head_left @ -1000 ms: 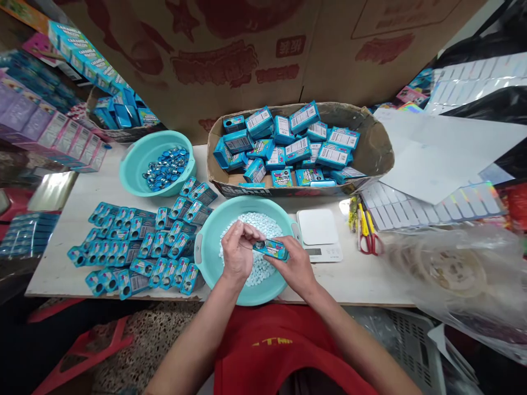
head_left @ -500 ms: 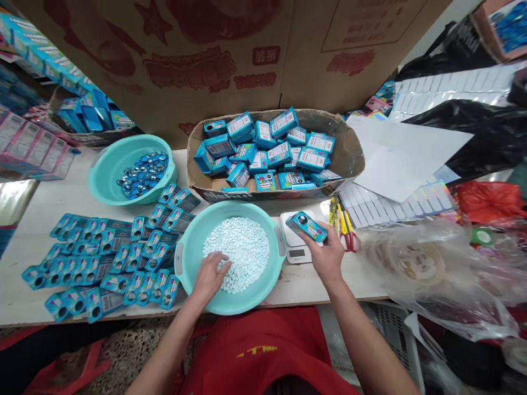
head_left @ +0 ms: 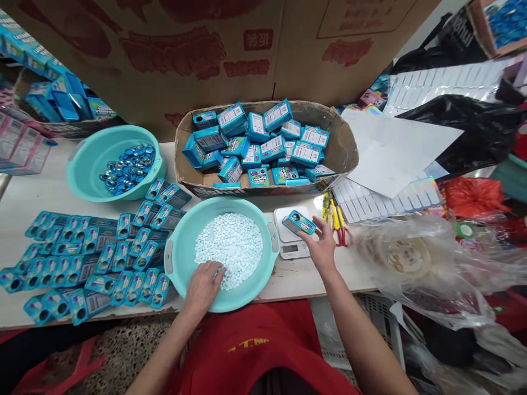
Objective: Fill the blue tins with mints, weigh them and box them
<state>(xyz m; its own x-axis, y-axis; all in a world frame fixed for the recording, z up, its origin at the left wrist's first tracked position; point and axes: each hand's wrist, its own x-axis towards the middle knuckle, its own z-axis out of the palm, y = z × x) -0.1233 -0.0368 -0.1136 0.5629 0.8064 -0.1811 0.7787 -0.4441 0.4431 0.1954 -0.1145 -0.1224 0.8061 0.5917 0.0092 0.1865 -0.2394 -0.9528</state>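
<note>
My left hand (head_left: 205,285) is in the turquoise basin (head_left: 175,241), its fingers curled together at the near edge of the small white candies (head_left: 236,241). What lies under its fingertips is mostly hidden. Over the white digital scale (head_left: 293,250), my right hand (head_left: 322,247) holds a blue candy box (head_left: 300,221) by its right end, between thumb and fingers. The box lies tilted, with its dark round opening facing up. Whether it rests on the scale I cannot tell.
Many blue boxes (head_left: 123,256) with round openings stand at the left. Behind them is a basin (head_left: 80,170) of blue and silver caps. A cut carton (head_left: 349,148) holds more boxes. Scissors (head_left: 342,233), a cutter and plastic bags (head_left: 415,274) lie right.
The fingers of my left hand have curled in more at the candies' near edge. The box in my right hand has moved slightly lower over the scale. The whole view has shifted a little.
</note>
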